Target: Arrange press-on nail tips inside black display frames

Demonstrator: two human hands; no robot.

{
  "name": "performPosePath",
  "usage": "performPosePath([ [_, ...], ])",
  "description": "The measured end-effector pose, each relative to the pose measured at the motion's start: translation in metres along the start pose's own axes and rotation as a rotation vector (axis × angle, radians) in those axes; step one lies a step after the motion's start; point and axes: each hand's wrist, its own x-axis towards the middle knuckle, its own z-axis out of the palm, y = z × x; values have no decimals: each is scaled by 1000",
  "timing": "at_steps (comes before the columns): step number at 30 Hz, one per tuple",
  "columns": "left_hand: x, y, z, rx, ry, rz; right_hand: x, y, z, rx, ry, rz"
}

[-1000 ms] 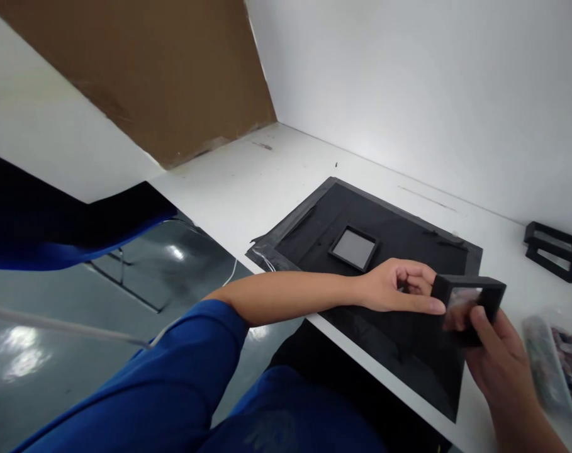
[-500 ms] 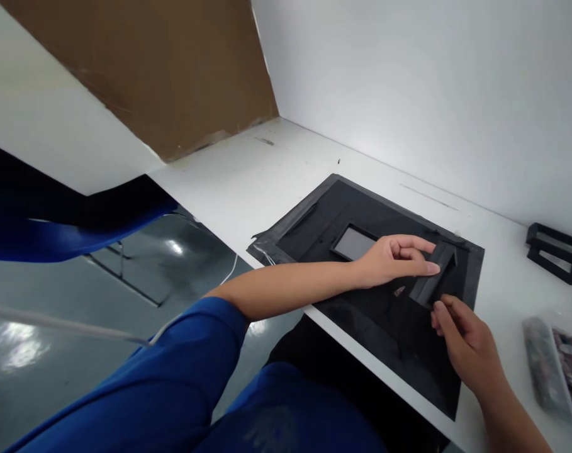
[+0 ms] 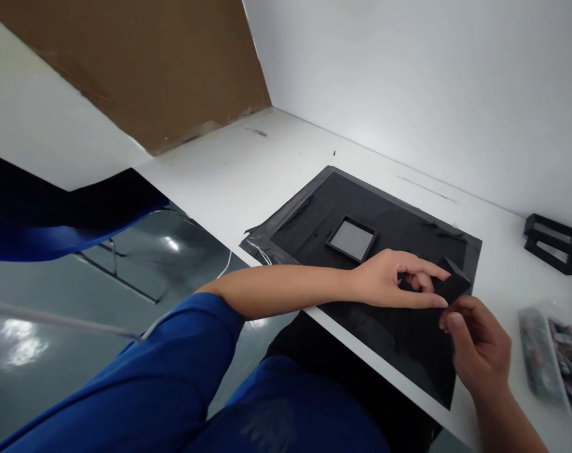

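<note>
My left hand [image 3: 399, 280] reaches across from the left and pinches a black box-like piece [image 3: 455, 284] between thumb and forefinger, holding it tilted above the black mat [image 3: 389, 220]. Just below that piece, my right hand [image 3: 481, 343] is closed, its thumb and fingertips pressed together by the lower edge. Whatever sits between those right fingertips is too small or hidden to name. A square black frame with a grey panel [image 3: 353, 240] lies on the mat, behind my left wrist.
Two black rectangular frames [image 3: 554, 244] rest by the wall on the right. A clear plastic container [image 3: 543, 355] of mixed small items stands at the table's right. Small black scraps [image 3: 443, 231] lie on the mat's far part. A blue chair [image 3: 68, 236] is at the left.
The black piece has turned and tipped in my left hand, which has moved slightly right and nearer to me. My right hand has shifted slightly right. More of the grey-panelled frame shows.
</note>
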Motion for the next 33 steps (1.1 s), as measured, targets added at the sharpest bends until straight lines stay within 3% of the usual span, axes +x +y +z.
performPosePath([
  [3, 1, 1, -1, 28, -113, 2, -1, -1, 0, 76, -24, -21],
  [7, 1, 2, -1, 2, -169, 4, -1, -5, -1, 128, -27, -28],
  [22, -1, 3, 0, -85, -163, 61, -5, 0, -5, -145, -15, -77],
  [28, -4, 1, 8, -173, -135, -84, -6, -2, -5, -173, -28, -41],
  [33, -1, 2, 7, -305, -168, -165, -7, -2, -4, -66, -17, -22],
])
